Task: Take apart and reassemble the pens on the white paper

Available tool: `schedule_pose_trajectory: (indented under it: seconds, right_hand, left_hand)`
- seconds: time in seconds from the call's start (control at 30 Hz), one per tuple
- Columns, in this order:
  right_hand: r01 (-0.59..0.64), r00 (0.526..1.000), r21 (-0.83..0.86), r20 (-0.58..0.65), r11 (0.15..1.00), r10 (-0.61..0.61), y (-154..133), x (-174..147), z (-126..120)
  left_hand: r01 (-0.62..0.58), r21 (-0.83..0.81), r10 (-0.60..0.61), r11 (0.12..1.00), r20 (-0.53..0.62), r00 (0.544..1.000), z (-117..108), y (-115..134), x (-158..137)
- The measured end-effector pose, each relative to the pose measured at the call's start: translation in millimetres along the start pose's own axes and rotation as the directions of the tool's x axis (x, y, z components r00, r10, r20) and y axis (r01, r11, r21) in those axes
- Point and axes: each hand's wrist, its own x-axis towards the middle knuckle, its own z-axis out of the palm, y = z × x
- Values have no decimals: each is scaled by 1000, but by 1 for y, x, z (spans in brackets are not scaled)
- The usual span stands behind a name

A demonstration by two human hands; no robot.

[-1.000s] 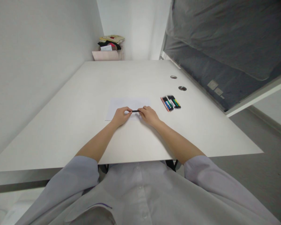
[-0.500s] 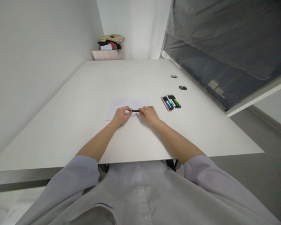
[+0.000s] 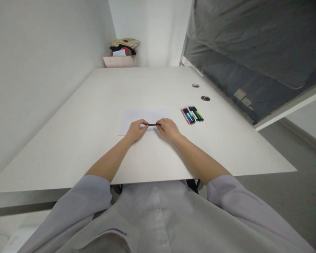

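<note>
A slim black pen point(image 3: 152, 124) lies level between my two hands, over a white sheet of paper point(image 3: 144, 114). My left hand point(image 3: 137, 130) pinches its left end between thumb and fingertips. At the other end, my right hand point(image 3: 169, 128) is closed on the pen, with the thumb beneath and the fingers curled over it. Both forearms rest near the tabletop. To the right of my right hand lies a row of several pens and markers point(image 3: 192, 115), side by side, in pink, blue, green, yellow and black.
The white table point(image 3: 94, 105) runs along a wall at the left. Two round metal grommets point(image 3: 205, 98) sit near its right side. A dark grey fabric-covered panel point(image 3: 226, 70) borders the right edge. Past the far edge stands a pinkish box point(image 3: 118, 62) with cloth items on it.
My right hand has shifted very slightly to the right along the pen, so a bit more of the pen shows. My left hand keeps its place.
</note>
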Motion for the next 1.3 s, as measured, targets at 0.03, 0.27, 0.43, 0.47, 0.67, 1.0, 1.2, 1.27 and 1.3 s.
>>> schedule_pose_trajectory:
  seconds: [0.03, 0.27, 0.43, 0.47, 0.67, 1.0, 1.2, 1.27, 1.3]
  right_hand:
    - [3, 1000, 3, -9, 1000, -3, 1, 0, 1]
    - [-7, 999, 27, -36, 1000, 8, 2, -2, -1]
    - [6, 1000, 34, -31, 999, -5, 1, -2, -1]
    - [6, 1000, 33, -29, 999, -5, 1, -2, -1]
    - [3, 1000, 19, -15, 1000, -3, 0, -2, -2]
    - [3, 1000, 17, -14, 1000, -2, 0, -1, -1]
    - [-12, 1000, 20, -14, 1000, 12, 0, -2, -2]
    - [-13, 1000, 19, -16, 1000, 13, -1, -2, -2]
    - [-13, 1000, 18, -17, 1000, 13, -1, -2, -3]
  left_hand:
    - [5, -11, -5, 1000, -8, 1000, 0, -1, 0]
    - [87, -40, -86, 995, 37, 996, 2, -5, 2]
    - [55, -12, -53, 998, 102, 993, 2, -6, 4]
    - [51, -13, -49, 999, 106, 993, 2, -6, 4]
    - [47, -25, -45, 999, 67, 997, 2, -7, 2]
    - [-4, 118, -11, 993, 123, 992, 3, -7, 7]
    - [39, 32, -41, 999, 56, 998, 3, -8, 3]
    - [52, 51, -54, 997, 55, 997, 3, -8, 4]
    - [55, 70, -60, 996, 64, 996, 3, -8, 4]
